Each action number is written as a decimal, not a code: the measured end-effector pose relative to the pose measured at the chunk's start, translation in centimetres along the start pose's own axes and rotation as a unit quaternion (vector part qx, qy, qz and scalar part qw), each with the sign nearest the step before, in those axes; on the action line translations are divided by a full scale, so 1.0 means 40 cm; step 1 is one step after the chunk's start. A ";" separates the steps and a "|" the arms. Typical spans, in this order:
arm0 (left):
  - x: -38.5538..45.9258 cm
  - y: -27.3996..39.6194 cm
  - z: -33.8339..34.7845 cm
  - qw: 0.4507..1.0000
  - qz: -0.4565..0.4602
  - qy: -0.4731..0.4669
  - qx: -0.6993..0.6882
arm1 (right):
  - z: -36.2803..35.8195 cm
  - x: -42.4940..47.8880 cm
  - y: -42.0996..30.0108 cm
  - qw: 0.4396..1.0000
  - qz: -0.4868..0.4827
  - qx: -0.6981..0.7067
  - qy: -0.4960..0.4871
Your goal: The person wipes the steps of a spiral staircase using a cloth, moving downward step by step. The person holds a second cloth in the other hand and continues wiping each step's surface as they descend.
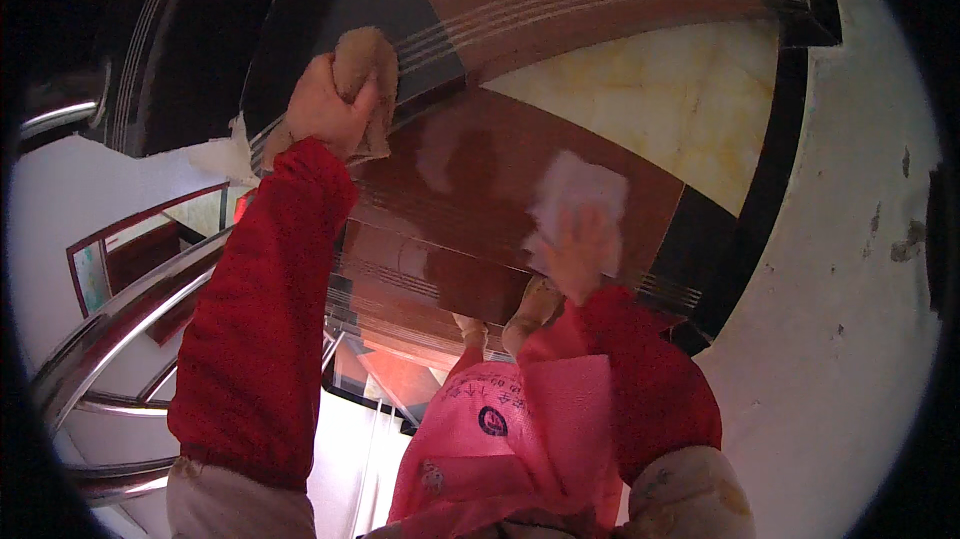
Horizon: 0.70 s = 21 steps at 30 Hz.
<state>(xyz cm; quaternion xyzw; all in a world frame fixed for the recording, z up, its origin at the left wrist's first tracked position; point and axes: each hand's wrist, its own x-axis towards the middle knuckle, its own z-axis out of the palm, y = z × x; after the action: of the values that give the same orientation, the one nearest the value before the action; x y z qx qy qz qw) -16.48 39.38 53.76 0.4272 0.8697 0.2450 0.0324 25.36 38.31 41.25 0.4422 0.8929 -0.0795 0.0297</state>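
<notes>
My left hand grips a bunched brown cloth at the left end of a polished stair tread, near its grooved edge stripes. Part of this cloth hangs below my wrist. On the reddish-brown tread nearer to me, my right hand presses down on a pale cloth, fingers spread over it. Hand and cloth are blurred there. Both my forearms are in red sleeves, and a pink apron bearing writing covers my front.
A shiny metal handrail curves along the left. The rough white wall with dark marks borders the stairs on the right, above a black skirting. A yellowish marbled riser stands ahead. My feet are on a lower step.
</notes>
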 end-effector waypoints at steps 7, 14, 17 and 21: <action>0.001 0.002 -0.013 0.999 -0.034 -0.031 0.003 | -0.050 0.253 -0.486 0.979 -0.122 0.161 -0.009; 0.000 0.012 -0.010 0.998 -0.044 -0.046 0.004 | 0.030 0.262 -0.422 0.966 -0.201 0.149 0.061; -0.002 -0.023 -0.010 0.998 -0.046 -0.050 -0.007 | -0.056 0.224 -0.201 0.981 -0.154 0.110 0.028; 0.006 -0.021 -0.001 0.999 -0.022 -0.038 -0.003 | -0.024 0.054 0.178 0.989 -0.047 0.063 0.122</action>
<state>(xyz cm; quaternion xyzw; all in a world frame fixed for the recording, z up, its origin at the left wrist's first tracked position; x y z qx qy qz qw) -17.24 39.11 53.47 0.4167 0.8765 0.2301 0.0719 29.71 44.42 41.10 0.4072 0.9029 -0.0822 -0.1107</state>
